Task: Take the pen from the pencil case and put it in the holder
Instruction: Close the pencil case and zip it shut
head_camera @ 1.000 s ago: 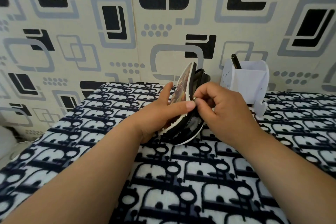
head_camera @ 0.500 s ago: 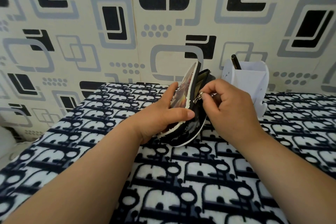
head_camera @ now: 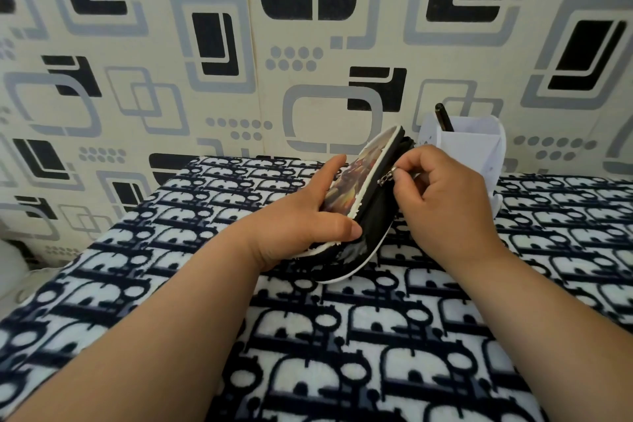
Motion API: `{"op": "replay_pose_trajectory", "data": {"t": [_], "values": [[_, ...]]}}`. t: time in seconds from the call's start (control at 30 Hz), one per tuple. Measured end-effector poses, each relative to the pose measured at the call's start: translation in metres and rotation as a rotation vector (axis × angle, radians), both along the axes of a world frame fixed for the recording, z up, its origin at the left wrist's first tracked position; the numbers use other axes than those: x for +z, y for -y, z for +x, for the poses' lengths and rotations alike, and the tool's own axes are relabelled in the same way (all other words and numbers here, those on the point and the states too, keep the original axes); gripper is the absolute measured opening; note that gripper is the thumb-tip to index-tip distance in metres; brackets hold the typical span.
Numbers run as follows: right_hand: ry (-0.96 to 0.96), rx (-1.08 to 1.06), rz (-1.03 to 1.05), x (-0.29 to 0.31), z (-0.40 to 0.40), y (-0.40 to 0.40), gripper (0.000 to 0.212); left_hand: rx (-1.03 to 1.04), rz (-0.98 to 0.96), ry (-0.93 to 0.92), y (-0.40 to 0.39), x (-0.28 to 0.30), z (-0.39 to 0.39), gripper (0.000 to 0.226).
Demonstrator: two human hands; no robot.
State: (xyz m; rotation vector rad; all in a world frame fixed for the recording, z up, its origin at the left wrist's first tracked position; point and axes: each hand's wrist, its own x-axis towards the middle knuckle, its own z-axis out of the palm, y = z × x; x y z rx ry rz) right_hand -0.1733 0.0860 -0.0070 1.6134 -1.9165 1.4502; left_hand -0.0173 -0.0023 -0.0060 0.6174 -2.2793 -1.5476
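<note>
- The left hand holds the pencil case up on its edge on the patterned cloth, fingers wrapped around it
- The right hand pinches the zipper pull tight
- The white holder stands just behind, by the wall — a dark pen sticks out of it

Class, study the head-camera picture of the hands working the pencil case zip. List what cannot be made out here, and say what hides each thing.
- Inside of the pencil case, head view: the opening is narrow and dark, so no pen shows there.
- Lower part of the dark pen, head view: hidden by the white holder wall.
- Holder's base, head view: partly covered by the right hand.
- Left hand fingertips, head view: hidden behind the case.
</note>
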Motion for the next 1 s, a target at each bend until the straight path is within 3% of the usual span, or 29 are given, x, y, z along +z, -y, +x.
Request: {"op": "replay_pose_trajectory", "data": {"t": [1.0], "values": [[0.055, -0.207, -0.045, -0.003, -0.026, 0.002, 0.009, -0.148, -0.082, 0.048, -0.008, 0.009, 0.009, 0.102]]}}
